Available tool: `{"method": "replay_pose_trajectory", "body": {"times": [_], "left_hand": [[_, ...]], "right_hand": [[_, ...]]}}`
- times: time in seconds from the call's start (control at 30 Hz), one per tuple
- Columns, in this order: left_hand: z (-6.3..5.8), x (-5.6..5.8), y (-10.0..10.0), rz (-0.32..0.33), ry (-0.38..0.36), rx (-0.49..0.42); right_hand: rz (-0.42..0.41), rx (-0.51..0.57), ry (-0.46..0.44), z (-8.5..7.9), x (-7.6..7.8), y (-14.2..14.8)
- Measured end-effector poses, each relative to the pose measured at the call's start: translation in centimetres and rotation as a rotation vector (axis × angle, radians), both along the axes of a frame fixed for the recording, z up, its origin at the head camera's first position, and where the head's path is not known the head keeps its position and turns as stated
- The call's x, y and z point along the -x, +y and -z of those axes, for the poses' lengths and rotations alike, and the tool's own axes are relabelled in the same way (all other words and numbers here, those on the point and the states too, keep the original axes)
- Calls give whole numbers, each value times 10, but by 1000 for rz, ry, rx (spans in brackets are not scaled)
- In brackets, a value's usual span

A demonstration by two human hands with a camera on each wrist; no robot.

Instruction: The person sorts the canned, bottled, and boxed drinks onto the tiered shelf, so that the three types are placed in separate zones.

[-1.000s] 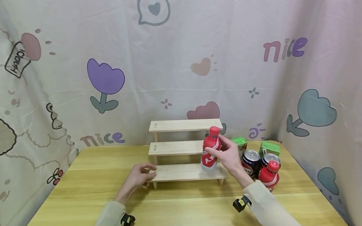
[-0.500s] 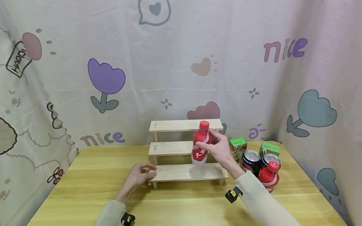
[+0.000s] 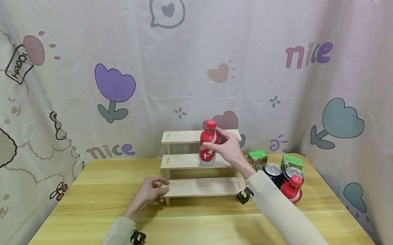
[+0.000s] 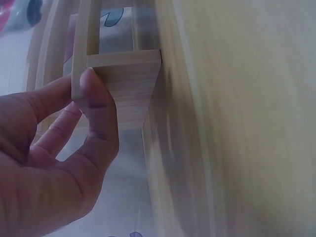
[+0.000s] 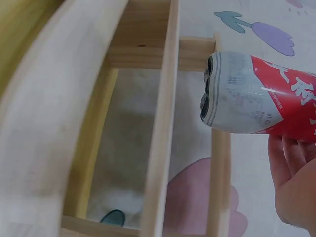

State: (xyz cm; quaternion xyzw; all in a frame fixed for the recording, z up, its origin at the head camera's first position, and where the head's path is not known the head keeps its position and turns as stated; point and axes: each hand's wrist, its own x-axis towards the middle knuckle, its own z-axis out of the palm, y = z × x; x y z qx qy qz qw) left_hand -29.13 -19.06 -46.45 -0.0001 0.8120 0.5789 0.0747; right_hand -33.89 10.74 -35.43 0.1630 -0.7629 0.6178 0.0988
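Note:
A three-tier wooden display shelf (image 3: 203,187) stands on the table. My left hand (image 3: 150,190) pinches the left end of its lowest board; in the left wrist view the thumb (image 4: 96,94) lies against the board's edge, with fingers on the other side. My right hand (image 3: 228,146) grips a red-capped plastic bottle (image 3: 207,149) by its upper part. Upright in the head view, this bottle overlaps the middle and top boards. In the right wrist view its clear base (image 5: 232,94) shows beside the boards, off the middle one (image 5: 163,123).
Right of the shelf stand two green-topped drink cartons (image 3: 258,159), two dark cans (image 3: 272,170) and another red bottle (image 3: 291,190), close together on the wooden table (image 3: 194,234). A patterned cloth (image 3: 184,72) hangs behind and along the sides.
My right hand has carried the bottle up and to the left, from in front of the lowest board to the level of the upper boards. The left hand has stayed in place.

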Motion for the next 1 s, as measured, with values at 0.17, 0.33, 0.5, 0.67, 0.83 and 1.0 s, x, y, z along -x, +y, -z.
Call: {"method": "replay_pose_trajectory", "body": {"times": [0.17, 0.33, 0.5, 0.67, 0.83, 1.0], "left_hand": [[-2, 1, 4, 18, 3, 22], [0, 3, 3, 36, 16, 18], [2, 3, -1, 33, 18, 4], [2, 2, -4, 45, 21, 7], [0, 1, -3, 36, 0, 21], [-2, 2, -1, 36, -3, 12]], "right_hand": [[-7, 4, 16, -7, 8, -4], [-7, -18, 29, -13, 14, -11], [-20, -74, 51, -21, 21, -23], [-6, -94, 93, -31, 29, -34], [-13, -81, 110, -42, 38, -39], [-50, -53, 97, -54, 46, -38]]}}
